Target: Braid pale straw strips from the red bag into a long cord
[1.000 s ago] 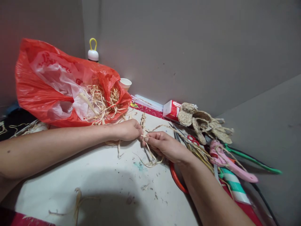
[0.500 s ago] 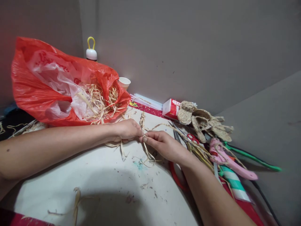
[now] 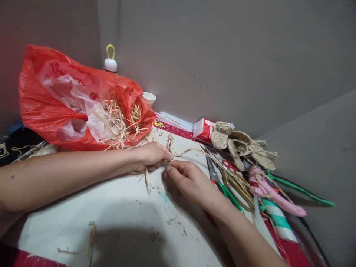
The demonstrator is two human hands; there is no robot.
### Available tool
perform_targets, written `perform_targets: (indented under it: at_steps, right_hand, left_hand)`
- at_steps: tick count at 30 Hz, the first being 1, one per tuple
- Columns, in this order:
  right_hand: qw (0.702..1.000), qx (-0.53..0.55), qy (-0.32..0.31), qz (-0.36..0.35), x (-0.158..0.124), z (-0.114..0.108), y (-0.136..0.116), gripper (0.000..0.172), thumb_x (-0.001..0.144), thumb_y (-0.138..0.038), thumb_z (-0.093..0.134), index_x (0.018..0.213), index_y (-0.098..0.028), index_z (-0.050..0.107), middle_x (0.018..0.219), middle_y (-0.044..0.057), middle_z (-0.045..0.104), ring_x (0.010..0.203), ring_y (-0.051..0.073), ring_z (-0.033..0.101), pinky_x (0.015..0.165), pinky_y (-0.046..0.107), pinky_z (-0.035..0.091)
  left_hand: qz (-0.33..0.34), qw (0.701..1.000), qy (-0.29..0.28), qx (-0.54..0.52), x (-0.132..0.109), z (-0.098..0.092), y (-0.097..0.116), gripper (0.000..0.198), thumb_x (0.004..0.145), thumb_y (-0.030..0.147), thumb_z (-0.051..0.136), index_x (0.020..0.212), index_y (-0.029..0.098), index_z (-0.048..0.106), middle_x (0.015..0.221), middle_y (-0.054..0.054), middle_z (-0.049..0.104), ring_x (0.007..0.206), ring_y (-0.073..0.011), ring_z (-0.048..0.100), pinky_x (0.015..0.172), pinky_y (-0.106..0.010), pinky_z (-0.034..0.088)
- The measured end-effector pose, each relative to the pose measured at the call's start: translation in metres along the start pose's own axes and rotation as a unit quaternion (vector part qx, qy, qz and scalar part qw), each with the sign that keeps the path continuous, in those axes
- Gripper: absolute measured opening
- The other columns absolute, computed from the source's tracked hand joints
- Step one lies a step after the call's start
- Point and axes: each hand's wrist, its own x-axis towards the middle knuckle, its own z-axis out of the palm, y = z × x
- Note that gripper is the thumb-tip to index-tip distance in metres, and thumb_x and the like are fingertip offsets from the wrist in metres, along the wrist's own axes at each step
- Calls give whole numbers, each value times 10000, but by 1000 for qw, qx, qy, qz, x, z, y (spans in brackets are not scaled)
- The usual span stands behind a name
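Observation:
Above the middle of the white board (image 3: 119,207), both hands meet at the end of a braided straw piece (image 3: 170,142). My left hand (image 3: 152,155) is closed, its thumb and forefinger pinching the straw. Close against it, my right hand (image 3: 190,178) is closed too, fingertips pinched on the straw; the exact strand is hidden. Loose straw strips (image 3: 148,181) hang below my left hand. A thin braided straw cord (image 3: 191,150) runs from near the fingertips to the tools at the right.
A red plastic bag (image 3: 55,100) full of straw lies at the left. On the right are scissors with green handles (image 3: 230,196), gold-handled scissors (image 3: 239,189), a pink-handled tool (image 3: 278,196), a woven straw item (image 3: 239,142) and a red-white box (image 3: 203,129). A paper cup (image 3: 148,98) stands behind.
My right hand has shifted slightly down and left, its fingers still pinched. The straw ends that hung below the fingertips no longer show there. More of the green-handled scissors shows. The view has shifted slightly.

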Motion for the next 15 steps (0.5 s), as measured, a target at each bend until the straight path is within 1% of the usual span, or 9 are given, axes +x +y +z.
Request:
perform_targets:
  at_steps: [2,3,6,8,10,12,15]
  right_hand:
    - [996,-87,33,-13,-1,6,-3,281,855,-239,386,583,-194,438,577,16,521,544,138,442,518,254,290]
    - [990,-134,43,-10,-2,8,-5,271,860,-232,382,606,-192,466,608,39,566,566,152,474,530,264,288]
    - [963,-262,56,21,-4,12,-9,254,891,-240,354,785,-172,575,702,108,667,609,200,564,537,294,261]
    - [944,-324,56,35,-5,12,-12,280,907,-247,334,882,-154,597,725,136,693,612,228,600,526,310,231]
    - [931,-358,55,37,-7,12,-15,300,912,-231,318,943,-137,601,741,152,704,615,246,622,518,320,208]
    - [925,-375,45,35,-9,15,-18,296,904,-205,322,961,-125,602,739,160,707,609,256,632,512,327,196]
    - [930,-366,-1,-12,-14,24,-25,252,863,-155,371,947,-122,606,701,148,698,583,247,626,508,326,209]
  left_hand:
    - [-25,998,-18,-63,-1,0,2,313,788,163,506,516,182,351,372,84,248,315,-37,174,337,-203,104]
    - [-33,995,-28,-88,-1,0,2,329,795,166,511,520,183,331,381,89,232,319,-33,157,338,-197,94]
    - [-38,989,-48,-134,-1,1,1,330,813,160,509,534,176,333,398,95,220,332,-24,130,341,-183,77]
    - [-34,987,-48,-147,-2,2,-1,314,823,157,503,542,169,361,397,95,224,333,-23,130,342,-181,73]
    - [-28,988,-35,-147,-2,4,-3,287,829,166,503,556,161,412,385,95,227,329,-26,136,342,-184,76]
    - [-22,991,-16,-133,-3,6,-3,237,826,173,513,592,148,489,365,95,234,321,-32,146,338,-189,89]
    - [-16,994,2,-108,-3,6,-3,177,813,157,522,643,130,562,343,90,249,313,-40,162,334,-199,97]
